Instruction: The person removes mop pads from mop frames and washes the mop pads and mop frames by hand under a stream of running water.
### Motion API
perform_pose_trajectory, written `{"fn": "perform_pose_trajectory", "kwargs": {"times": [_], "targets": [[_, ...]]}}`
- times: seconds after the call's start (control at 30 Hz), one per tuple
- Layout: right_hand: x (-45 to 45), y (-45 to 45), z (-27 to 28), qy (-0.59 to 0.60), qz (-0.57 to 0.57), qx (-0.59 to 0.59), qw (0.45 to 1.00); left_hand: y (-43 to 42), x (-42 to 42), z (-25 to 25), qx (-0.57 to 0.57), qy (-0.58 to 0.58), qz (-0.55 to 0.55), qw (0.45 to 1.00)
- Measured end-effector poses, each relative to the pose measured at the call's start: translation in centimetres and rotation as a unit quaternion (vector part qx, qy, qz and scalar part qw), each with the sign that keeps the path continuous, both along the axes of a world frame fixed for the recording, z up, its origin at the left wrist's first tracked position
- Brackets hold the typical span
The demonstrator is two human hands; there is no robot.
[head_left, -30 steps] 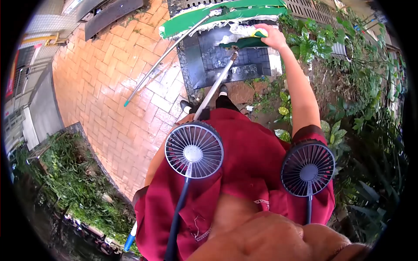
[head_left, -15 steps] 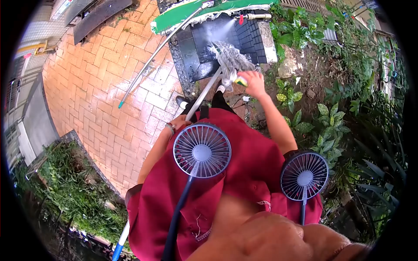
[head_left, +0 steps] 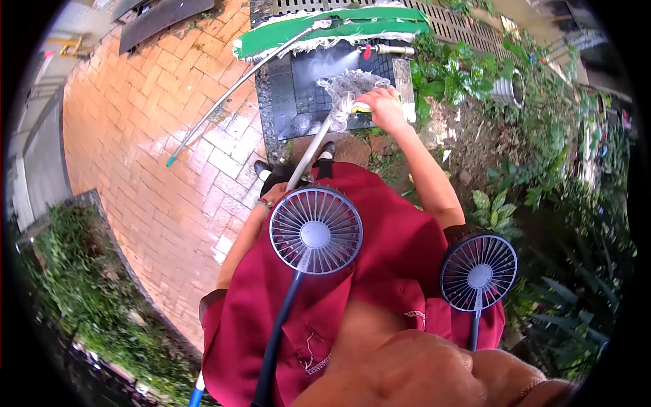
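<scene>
My left hand (head_left: 277, 192) is closed round the pale handle (head_left: 310, 150) of a string mop, low at my front and partly hidden by a neck fan. The mop's wet grey strings (head_left: 352, 83) hang over a dark tiled basin (head_left: 279, 102). My right hand (head_left: 384, 108) is closed on a small yellow-and-green piece (head_left: 362, 107), perhaps a sponge or brush, against the bunched strings near the mop's neck. Fingers hide most of it. Just beyond, a tap with a red lever (head_left: 367, 52) sprays water leftward into the basin.
A wide green flat mop (head_left: 291, 39) with white fringe lies across the basin's far side, its long pole (head_left: 227, 102) slanting over wet brick paving (head_left: 156, 115). Plants (head_left: 454, 74) grow at the right. Two fan heads (head_left: 315, 234) hang before my chest.
My right hand and the mop head have shifted a little up the view, and the hand grips nearer the strings. My feet have moved left in view.
</scene>
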State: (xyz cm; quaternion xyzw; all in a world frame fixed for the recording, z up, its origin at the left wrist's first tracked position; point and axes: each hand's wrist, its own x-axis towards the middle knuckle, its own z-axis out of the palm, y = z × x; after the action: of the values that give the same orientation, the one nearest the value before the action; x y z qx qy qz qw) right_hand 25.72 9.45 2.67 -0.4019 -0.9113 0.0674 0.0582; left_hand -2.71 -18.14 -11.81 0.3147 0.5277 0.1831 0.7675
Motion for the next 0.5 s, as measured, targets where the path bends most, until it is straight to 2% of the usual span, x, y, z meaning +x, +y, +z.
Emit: {"fn": "perform_pose_trajectory", "kwargs": {"times": [0.13,0.2,0.27,0.37,0.43,0.5], "targets": [[0.2,2.9,0.6,-0.016,0.017,0.01,1.0,1.2,2.2,1.3,-0.024,-0.009,0.021,0.999],[0.8,4.9,0.9,0.0,0.023,0.003,1.0,1.3,2.5,0.9,-0.028,0.023,0.009,0.999],[1.2,6.6,1.5,-0.052,0.006,-0.05,0.997,1.6,3.0,-0.1,-0.019,0.016,0.018,1.0],[0.8,9.7,1.8,-0.091,0.032,-0.039,0.995,2.9,2.7,1.7,-0.005,0.004,0.019,1.0],[-0.1,11.9,1.4,-0.057,0.024,-0.04,0.997,3.1,2.3,0.9,-0.035,-0.015,0.03,0.999],[-1.6,13.9,1.8,-0.052,-0.013,-0.055,0.997,3.8,2.2,1.3,-0.011,0.013,0.023,1.0]]}}
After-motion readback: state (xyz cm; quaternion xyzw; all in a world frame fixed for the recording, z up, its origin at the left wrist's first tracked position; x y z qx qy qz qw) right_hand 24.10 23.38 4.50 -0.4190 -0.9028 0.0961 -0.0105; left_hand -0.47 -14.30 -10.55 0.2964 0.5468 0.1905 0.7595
